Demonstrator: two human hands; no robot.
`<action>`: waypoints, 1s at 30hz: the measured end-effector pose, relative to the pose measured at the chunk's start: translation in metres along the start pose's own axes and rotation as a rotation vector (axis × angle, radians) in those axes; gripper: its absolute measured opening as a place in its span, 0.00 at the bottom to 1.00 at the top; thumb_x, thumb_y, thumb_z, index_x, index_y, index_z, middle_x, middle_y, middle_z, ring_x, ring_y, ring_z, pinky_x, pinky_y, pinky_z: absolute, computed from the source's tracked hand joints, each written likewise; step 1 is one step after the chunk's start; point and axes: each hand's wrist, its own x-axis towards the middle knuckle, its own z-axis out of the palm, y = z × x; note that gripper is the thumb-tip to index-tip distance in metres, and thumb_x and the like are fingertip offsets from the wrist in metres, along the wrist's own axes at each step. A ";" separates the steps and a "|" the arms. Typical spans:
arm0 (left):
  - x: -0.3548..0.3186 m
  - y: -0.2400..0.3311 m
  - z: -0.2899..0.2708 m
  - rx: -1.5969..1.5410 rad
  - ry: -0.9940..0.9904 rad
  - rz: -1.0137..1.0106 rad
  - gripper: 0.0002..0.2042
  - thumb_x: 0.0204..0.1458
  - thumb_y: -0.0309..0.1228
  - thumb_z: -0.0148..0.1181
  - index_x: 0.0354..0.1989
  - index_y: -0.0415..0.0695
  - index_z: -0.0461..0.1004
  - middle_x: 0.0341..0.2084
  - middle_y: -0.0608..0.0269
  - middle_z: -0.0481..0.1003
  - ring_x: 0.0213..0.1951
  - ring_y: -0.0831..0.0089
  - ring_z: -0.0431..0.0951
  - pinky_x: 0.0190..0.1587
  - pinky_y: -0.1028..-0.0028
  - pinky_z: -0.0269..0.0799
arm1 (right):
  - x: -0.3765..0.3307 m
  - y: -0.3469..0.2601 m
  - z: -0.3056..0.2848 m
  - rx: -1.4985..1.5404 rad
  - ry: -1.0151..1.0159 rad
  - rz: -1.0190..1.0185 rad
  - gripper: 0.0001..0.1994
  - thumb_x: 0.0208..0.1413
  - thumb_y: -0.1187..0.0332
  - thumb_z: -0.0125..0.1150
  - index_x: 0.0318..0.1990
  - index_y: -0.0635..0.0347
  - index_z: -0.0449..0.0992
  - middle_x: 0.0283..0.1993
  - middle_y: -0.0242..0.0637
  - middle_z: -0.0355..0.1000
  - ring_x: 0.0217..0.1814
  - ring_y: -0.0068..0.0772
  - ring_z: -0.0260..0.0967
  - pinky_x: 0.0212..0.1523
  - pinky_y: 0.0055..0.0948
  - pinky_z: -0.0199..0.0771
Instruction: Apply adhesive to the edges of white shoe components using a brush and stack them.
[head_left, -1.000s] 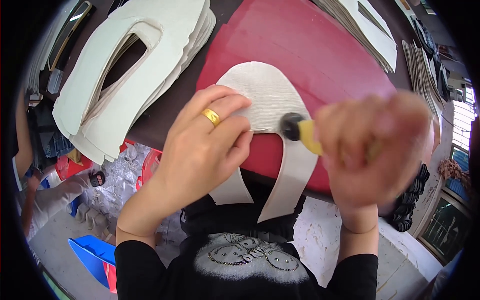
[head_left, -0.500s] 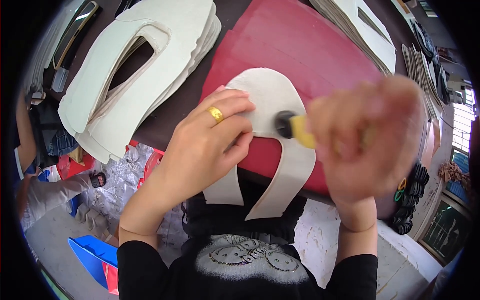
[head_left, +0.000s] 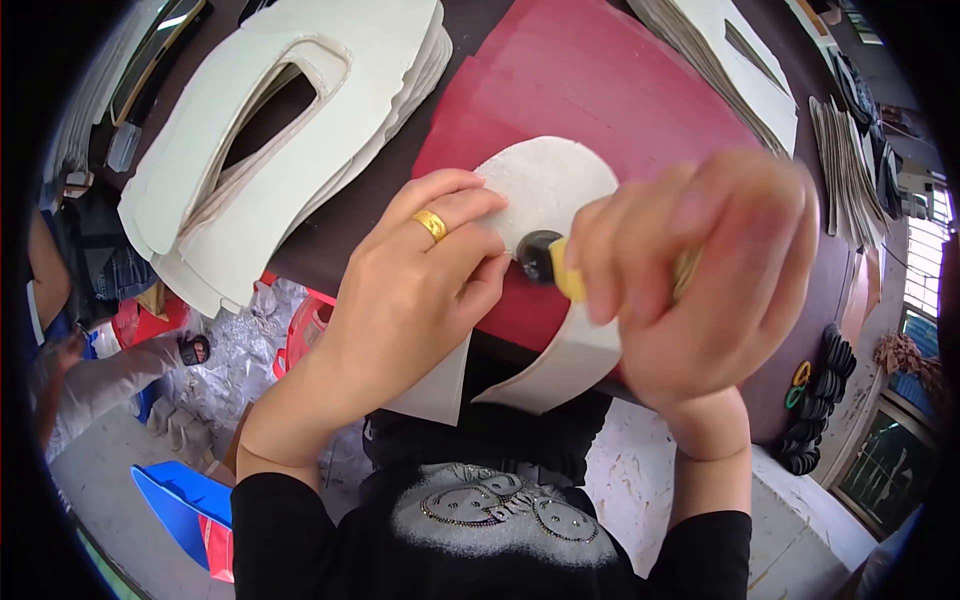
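A white U-shaped shoe upper piece [head_left: 550, 185] lies over the red sheet [head_left: 620, 90], its two tails hanging past the table's near edge. My left hand [head_left: 405, 275], with a gold ring on one finger, presses on the piece's left side; its thumb and forefinger are pinched at the inner edge. My right hand [head_left: 715, 270] is closed round a hammer [head_left: 541, 257] with a round dark head and a yellow grip. The head is over the inner curved edge, just right of my left fingertips. Whether it touches the piece, I cannot tell.
A stack of white cut pieces [head_left: 375, 110] with an opening stands at the left. More stacked pieces [head_left: 735, 75] lie at the far right. Black looped items [head_left: 825, 400] hang by the right edge. A blue bin [head_left: 180, 510] is on the floor, and another person's leg [head_left: 110, 385] shows left.
The hammer head has moved left and is nearer my left fingertips. The white piece has shifted slightly, its right tail now curling further inward. My left hand keeps its hold.
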 end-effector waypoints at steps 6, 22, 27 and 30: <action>0.013 -0.002 0.001 -0.015 -0.059 0.086 0.06 0.38 0.17 0.63 0.25 0.40 0.73 0.40 0.64 0.78 0.48 0.63 0.76 0.48 0.71 0.72 | -0.011 -0.019 -0.004 -0.110 0.124 0.099 0.11 0.70 0.65 0.32 0.38 0.48 0.64 0.15 0.23 0.51 0.13 0.17 0.50 0.21 0.21 0.56; 0.039 0.035 0.045 0.035 -0.271 0.411 0.03 0.41 0.19 0.61 0.24 0.41 0.74 0.36 0.66 0.78 0.42 0.67 0.75 0.39 0.73 0.73 | -0.060 -0.056 -0.055 0.009 0.141 0.107 0.10 0.69 0.66 0.41 0.32 0.52 0.64 0.16 0.30 0.61 0.12 0.24 0.55 0.17 0.27 0.62; 0.041 0.041 0.050 -0.085 -0.321 0.294 0.04 0.40 0.19 0.62 0.24 0.41 0.74 0.36 0.66 0.78 0.42 0.69 0.74 0.40 0.73 0.73 | -0.062 -0.054 -0.066 0.009 0.189 0.100 0.12 0.69 0.62 0.37 0.33 0.50 0.63 0.15 0.28 0.59 0.12 0.22 0.54 0.18 0.26 0.62; 0.042 0.043 0.050 -0.069 -0.302 0.296 0.05 0.39 0.19 0.62 0.24 0.41 0.75 0.36 0.66 0.78 0.42 0.68 0.74 0.40 0.74 0.72 | -0.059 -0.046 -0.065 0.001 0.224 0.088 0.13 0.70 0.59 0.34 0.34 0.49 0.63 0.15 0.26 0.57 0.12 0.21 0.53 0.19 0.25 0.62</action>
